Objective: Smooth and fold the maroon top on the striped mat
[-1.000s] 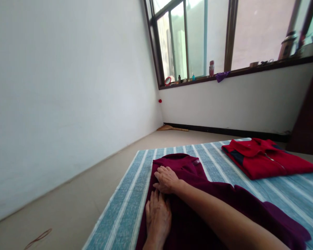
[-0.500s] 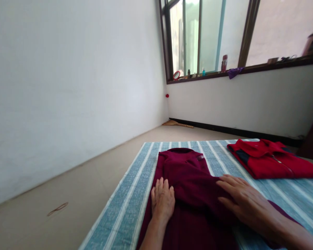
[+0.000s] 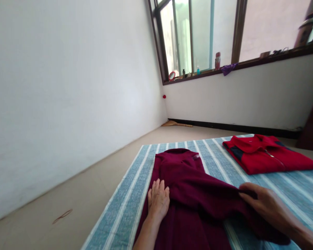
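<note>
A dark maroon sweater [image 3: 190, 180] lies on a blue and white striped mat [image 3: 135, 205], collar pointing away from me. My left hand [image 3: 158, 200] rests flat on its left side, fingers stretched out. My right hand [image 3: 266, 204] is closed on the sweater's right sleeve, pinching the cloth and lifting it slightly off the mat.
A folded red jacket [image 3: 268, 158] lies on the mat at the far right. A white wall runs along the left, a bare floor beside the mat holds a thin loop [image 3: 62, 216]. A broom [image 3: 176, 124] lies in the corner under a window sill with small bottles [image 3: 218, 60].
My right hand has slid from the sweater's left side across to its right and closed on the sleeve. My left hand stays flat on the sweater.
</note>
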